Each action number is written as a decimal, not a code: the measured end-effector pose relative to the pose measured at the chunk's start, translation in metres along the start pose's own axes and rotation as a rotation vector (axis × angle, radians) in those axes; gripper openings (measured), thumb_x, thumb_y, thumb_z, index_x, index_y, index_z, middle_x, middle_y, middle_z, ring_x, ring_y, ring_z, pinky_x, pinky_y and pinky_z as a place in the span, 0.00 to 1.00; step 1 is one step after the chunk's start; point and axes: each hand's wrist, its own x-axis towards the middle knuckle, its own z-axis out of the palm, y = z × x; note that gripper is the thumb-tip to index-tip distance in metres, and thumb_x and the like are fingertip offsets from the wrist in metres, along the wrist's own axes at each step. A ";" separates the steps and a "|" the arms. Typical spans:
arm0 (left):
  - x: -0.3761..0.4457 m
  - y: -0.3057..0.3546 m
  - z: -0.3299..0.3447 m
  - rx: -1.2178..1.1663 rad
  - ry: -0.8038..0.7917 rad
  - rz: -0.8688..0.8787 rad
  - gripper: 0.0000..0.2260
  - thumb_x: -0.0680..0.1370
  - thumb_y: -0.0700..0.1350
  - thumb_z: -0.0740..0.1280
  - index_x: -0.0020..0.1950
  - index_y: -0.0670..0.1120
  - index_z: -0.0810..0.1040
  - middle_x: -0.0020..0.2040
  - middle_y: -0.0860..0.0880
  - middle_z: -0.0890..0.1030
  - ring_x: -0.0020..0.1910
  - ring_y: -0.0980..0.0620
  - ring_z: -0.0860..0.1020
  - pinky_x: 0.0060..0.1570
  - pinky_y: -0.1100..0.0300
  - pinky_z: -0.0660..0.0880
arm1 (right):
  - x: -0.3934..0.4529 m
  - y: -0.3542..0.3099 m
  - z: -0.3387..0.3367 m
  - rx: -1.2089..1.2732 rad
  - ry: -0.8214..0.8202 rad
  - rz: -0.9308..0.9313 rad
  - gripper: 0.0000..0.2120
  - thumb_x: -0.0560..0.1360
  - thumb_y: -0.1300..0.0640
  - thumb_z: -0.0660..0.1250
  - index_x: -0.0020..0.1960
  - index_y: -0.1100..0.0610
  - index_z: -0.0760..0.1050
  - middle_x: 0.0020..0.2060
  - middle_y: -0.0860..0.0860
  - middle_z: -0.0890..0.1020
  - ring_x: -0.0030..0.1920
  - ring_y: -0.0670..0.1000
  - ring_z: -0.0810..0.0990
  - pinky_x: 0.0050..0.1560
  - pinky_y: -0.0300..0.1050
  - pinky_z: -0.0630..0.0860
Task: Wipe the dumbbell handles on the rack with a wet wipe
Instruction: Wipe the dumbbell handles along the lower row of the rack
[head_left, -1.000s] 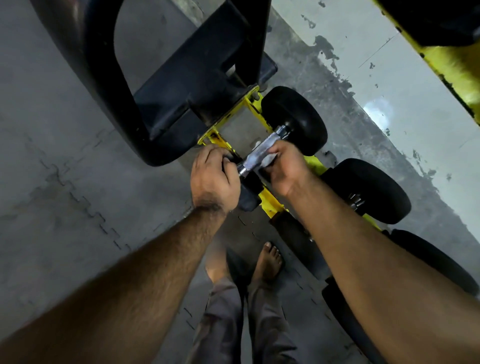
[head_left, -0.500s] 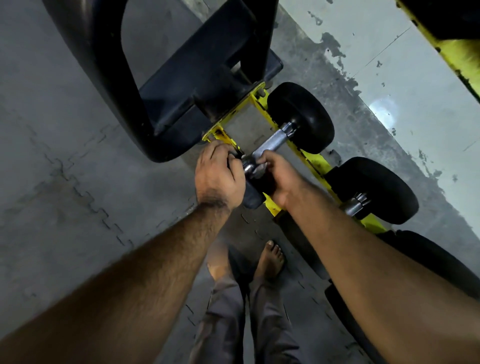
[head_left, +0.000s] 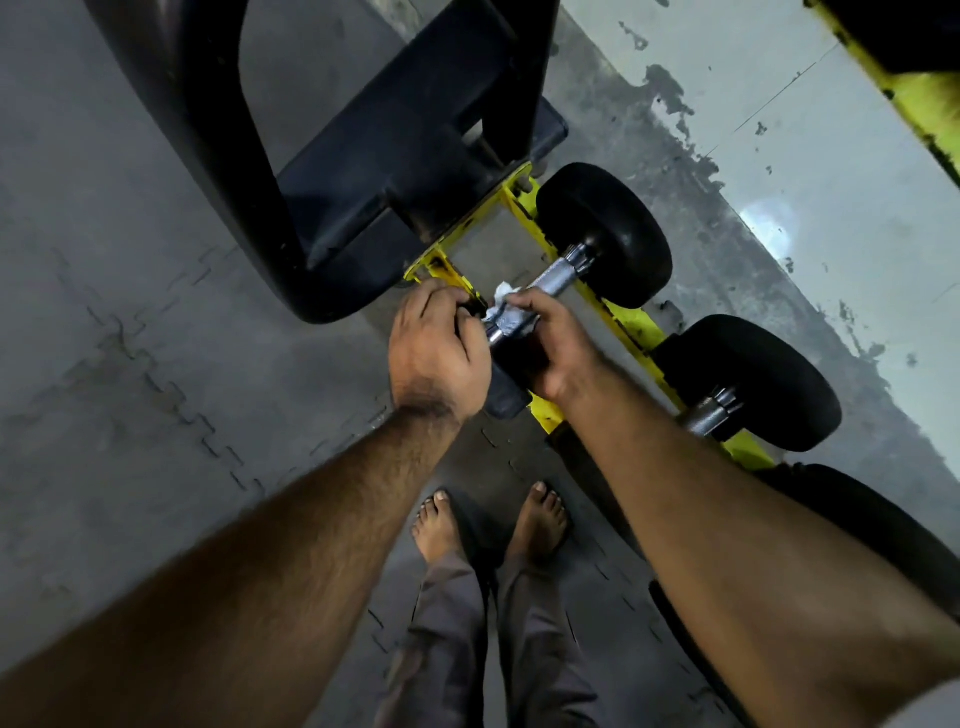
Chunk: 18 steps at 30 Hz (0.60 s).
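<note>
Dumbbell handle (head_left: 540, 288): knurled bright metal bar, lying on the yellow rack (head_left: 621, 325), running from lower left to upper right. Its far end joins a black rounded weight head (head_left: 605, 234); its near end joins a second black head (head_left: 506, 392), mostly hidden beneath the two hands.

Wet wipe (head_left: 503, 304): white, crumpled, wrapped against the near part of the handle, a tuft showing above the fingers and a patch below the bar.

Right hand (head_left: 553, 348): grip clenched round the handle with the wipe pressed between fingers and bar; thumb side toward the camera.

Left hand (head_left: 436, 353): back of the hand up, fingers curled down over the near end of the same dumbbell, just beside the right hand; grip grasping that end, though the exact contact under the knuckles is hidden.

Second dumbbell (head_left: 748, 379): black head and short stretch of metal collar, next along the rack to the right, partly covered by the right forearm. A third black head (head_left: 852, 514) shows further right, below it.

Rack: yellow rails running diagonally under the dumbbells, standing against a grey wall (head_left: 779, 156) with chipped dark paint along its base.

Black frame (head_left: 322, 171): heavy curved black upright and plate, upper left, touching the rack's yellow end.

Floor (head_left: 104, 338): grey interlocking mats. Two bare feet (head_left: 488, 525) and grey trouser legs stand below the hands.
</note>
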 end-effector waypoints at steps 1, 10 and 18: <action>0.000 0.000 0.000 -0.004 0.002 0.001 0.14 0.76 0.44 0.58 0.51 0.39 0.81 0.53 0.43 0.80 0.57 0.46 0.76 0.61 0.53 0.73 | 0.002 -0.004 -0.002 -0.046 -0.002 -0.018 0.06 0.70 0.56 0.66 0.40 0.59 0.76 0.40 0.55 0.77 0.41 0.54 0.78 0.48 0.46 0.75; 0.000 0.002 -0.002 0.003 -0.016 0.000 0.15 0.76 0.45 0.57 0.50 0.39 0.80 0.53 0.43 0.80 0.57 0.44 0.77 0.60 0.50 0.73 | 0.006 -0.004 0.004 0.180 0.132 -0.109 0.09 0.77 0.58 0.61 0.39 0.56 0.76 0.34 0.53 0.77 0.35 0.53 0.77 0.44 0.46 0.73; -0.001 0.003 -0.003 0.015 -0.004 0.000 0.15 0.76 0.44 0.57 0.50 0.39 0.81 0.54 0.42 0.80 0.58 0.44 0.77 0.62 0.55 0.69 | 0.007 -0.015 0.008 0.127 0.201 -0.261 0.08 0.77 0.59 0.58 0.41 0.55 0.73 0.33 0.50 0.76 0.33 0.49 0.74 0.39 0.43 0.71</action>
